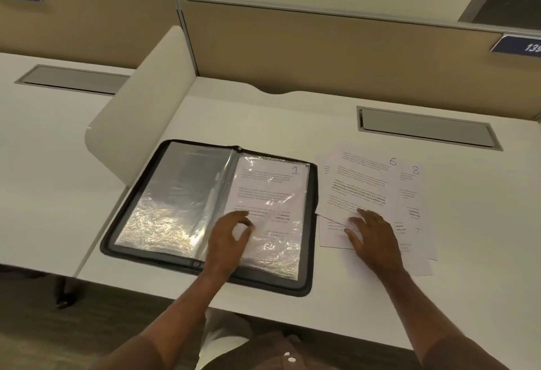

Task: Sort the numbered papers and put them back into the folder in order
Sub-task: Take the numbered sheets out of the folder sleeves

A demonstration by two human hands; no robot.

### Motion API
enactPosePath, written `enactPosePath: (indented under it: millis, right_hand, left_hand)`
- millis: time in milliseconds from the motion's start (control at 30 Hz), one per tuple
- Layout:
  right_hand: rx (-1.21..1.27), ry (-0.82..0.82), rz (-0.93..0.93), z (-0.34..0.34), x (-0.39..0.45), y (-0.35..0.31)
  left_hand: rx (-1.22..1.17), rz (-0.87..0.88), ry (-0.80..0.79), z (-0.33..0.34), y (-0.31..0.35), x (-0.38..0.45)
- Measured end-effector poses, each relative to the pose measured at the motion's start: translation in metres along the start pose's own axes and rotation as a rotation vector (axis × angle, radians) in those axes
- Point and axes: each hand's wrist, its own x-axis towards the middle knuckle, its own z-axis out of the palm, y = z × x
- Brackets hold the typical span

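A black zip folder (312,267) lies open on the desk with clear plastic sleeves inside. The right-hand sleeve holds the paper numbered 1 (272,185). My left hand (228,240) hovers over the lower part of that sleeve, its fingers loosely curled with nothing in them. To the right of the folder lies a loose pile of papers: the sheet numbered 6 (360,182) is on top, the sheet numbered 8 (414,194) shows beneath it. My right hand (371,240) rests flat on the pile's lower edge, fingers spread.
A white divider panel (137,123) stands left of the folder. A grey cable hatch (427,128) is set into the desk behind the papers. A tan partition wall (322,53) closes the back. The desk's front edge runs just below the folder.
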Motion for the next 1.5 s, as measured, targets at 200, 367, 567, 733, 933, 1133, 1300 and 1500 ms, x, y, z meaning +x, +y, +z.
enactPosePath:
  millis: [200,367,567,733,933,1133,1300,1500]
  right_hand:
    - [0.062,-0.009,-0.024,-0.003,0.012,-0.02]
    - [0.092,0.008,-0.066,-0.003,0.02,-0.034]
    - [0.104,0.021,-0.086,0.003,0.025,-0.044]
    - [0.12,0.035,-0.103,0.004,0.031,-0.058]
    - [0.132,0.036,-0.088,0.006,0.033,-0.076]
    - [0.201,0.05,-0.08,0.001,0.029,-0.093]
    - [0.349,0.101,-0.056,-0.018,0.023,-0.115]
    - [0.576,-0.09,-0.304,-0.062,-0.001,-0.181]
  left_hand:
    - [-0.409,-0.428,0.341,-0.07,-0.026,0.018]
    - [-0.764,-0.767,0.481,-0.122,-0.071,0.012]
    - [-0.596,-0.841,0.705,-0.154,-0.094,0.012]
    - [-0.01,-0.207,0.68,-0.131,-0.057,0.019]
    - [0.294,0.271,0.002,-0.046,-0.021,0.02]
    - [0.565,0.274,-0.489,0.023,-0.016,0.007]
    - [0.643,0.313,-0.533,0.027,-0.015,0.008]
    - [0.611,0.331,-0.536,0.024,-0.009,0.022]
